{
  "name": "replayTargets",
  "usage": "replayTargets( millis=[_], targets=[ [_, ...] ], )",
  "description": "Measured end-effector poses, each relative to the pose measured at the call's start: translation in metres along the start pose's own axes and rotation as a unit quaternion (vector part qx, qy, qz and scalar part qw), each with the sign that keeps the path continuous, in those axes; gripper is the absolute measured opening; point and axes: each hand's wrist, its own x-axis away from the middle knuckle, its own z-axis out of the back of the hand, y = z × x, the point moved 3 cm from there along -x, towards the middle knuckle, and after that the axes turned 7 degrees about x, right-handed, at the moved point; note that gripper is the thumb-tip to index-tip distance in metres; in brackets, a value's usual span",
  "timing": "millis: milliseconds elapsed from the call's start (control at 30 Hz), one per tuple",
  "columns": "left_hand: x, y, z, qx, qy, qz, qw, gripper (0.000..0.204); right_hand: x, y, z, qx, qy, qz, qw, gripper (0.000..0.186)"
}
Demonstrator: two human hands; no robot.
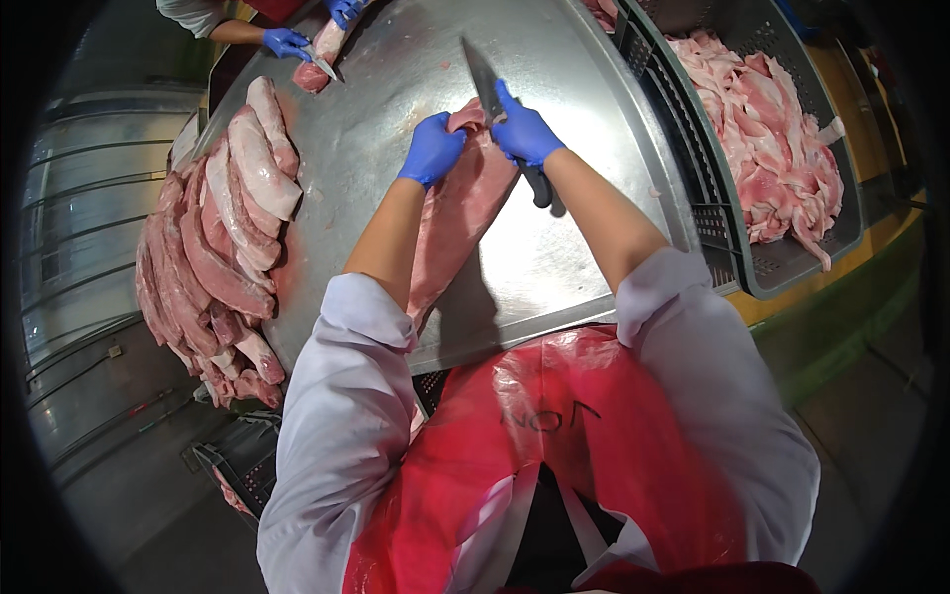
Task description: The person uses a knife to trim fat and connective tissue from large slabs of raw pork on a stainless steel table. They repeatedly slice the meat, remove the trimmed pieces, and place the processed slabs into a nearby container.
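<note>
A long strip of pale pink meat (455, 223) lies lengthwise on the steel table (381, 148) in front of me. My left hand (432, 150), in a blue glove, is closed on the strip's far end, where a flap of it is folded up. My right hand (526, 134), also gloved in blue, is wrapped round a knife (480, 74) with a dark handle. The blade points away from me, past the meat's far end, and the handle's butt shows below my palm. The fingers of my right hand are beside the meat's edge; whether they press on it is hidden.
Several long meat pieces (223, 228) are heaped at the table's left side. A grey crate (747, 262) of pale trimmings (757, 139) stands on the right. Across the table, a co-worker's blue-gloved hand (287, 43) holds a small knife at another meat piece (313, 77).
</note>
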Motion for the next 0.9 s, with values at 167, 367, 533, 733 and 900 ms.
replayTargets(
  millis=[167,367,533,733,900],
  targets=[
    [0.005,-0.014,0.008,-0.007,0.023,-0.003,1.0,0.019,0.11,0.015,0.001,0.145,-0.231,0.003,0.962,0.079],
    [0.015,0.029,0.021,0.065,-0.043,-0.043,0.996,0.021,0.048,0.005,-0.049,0.127,-0.207,-0.025,0.97,0.075],
    [0.03,0.021,0.063,0.128,-0.026,-0.027,0.991,0.024,0.137,0.02,-0.064,0.143,-0.316,0.005,0.938,0.082],
    [0.066,0.068,0.091,0.159,-0.017,-0.089,0.983,0.022,0.058,0.015,-0.15,0.187,-0.272,-0.012,0.944,0.083],
    [0.101,0.059,0.155,0.195,-0.007,-0.15,0.969,0.028,0.183,0.011,-0.139,0.195,-0.356,0.035,0.913,0.069]
  ],
)
